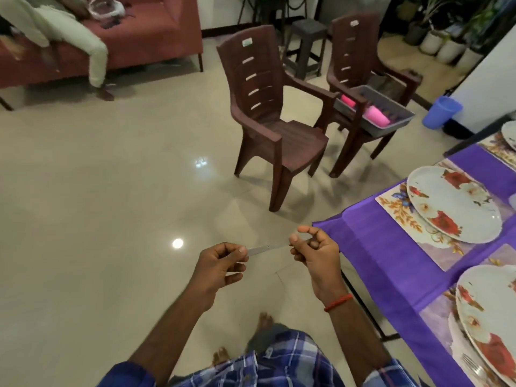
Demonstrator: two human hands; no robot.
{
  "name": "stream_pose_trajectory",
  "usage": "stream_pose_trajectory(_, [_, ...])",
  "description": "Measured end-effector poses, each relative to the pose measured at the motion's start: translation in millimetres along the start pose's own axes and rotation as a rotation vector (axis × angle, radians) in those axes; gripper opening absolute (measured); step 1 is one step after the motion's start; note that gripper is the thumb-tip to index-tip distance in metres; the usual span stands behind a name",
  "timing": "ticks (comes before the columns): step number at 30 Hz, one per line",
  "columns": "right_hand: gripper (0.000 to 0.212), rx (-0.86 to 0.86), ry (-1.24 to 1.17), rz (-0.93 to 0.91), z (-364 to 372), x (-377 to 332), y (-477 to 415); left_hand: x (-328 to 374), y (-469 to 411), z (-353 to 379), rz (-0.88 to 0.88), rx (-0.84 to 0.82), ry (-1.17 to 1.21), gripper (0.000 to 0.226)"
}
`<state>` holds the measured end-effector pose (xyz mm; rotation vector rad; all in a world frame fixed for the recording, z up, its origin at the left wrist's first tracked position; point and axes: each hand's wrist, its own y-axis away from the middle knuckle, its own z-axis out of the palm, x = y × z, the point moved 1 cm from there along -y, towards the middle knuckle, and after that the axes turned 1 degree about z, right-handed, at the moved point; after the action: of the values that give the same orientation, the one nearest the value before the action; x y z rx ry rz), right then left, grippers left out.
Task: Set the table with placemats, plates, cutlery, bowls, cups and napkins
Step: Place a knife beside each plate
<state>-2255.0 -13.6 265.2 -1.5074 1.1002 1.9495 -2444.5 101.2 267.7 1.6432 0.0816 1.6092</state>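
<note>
— While that piece of cutlery (265, 248) hangs in mid-air, how much of the table (377, 247) would you call laid?

— Roughly the first half, I'd judge. From three to five o'clock the purple-covered table carries flowered placemats (399, 208). Three plates show on it: one plate (452, 203) at three o'clock, a second plate (491, 317) at four to five, and the rim of a third plate (509, 134) at two o'clock by the frame's edge. Beside the nearest one, at five o'clock, lies what looks like a fork (472, 364).

— And the hands?

— Both are at six o'clock, over the floor and just short of the table corner. The left hand (220, 263) pinches one end of the thin flat metal piece between thumb and fingers. The right hand (315, 255), fingers curled in, pinches the other end. Whether it's a knife or a spoon handle I can't tell.

— What's left?

— No bowls, cups or napkins show on the part of the table in view. At one o'clock a grey tray (402, 122) sits on a brown chair (351, 51), well apart from the table, with what look like pink cups (375, 115) lying in it. Cutlery is the step in hand, I'd say, with bowls, cups and napkins to follow. The table's far side is out of view.
</note>
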Motion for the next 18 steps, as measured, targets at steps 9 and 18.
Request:
stream_pose_trajectory(9, [0.02, 0.194, -0.138, 0.025, -18, -21, -79, 48, -89, 35, -0.035, -0.089, -0.085, 0.015])
stream_pose_trajectory(18, [0.013, 0.397, -0.247, 0.057, -52, -44, -146, 92, -171, 114, -0.066, -0.218, -0.172, 0.016])
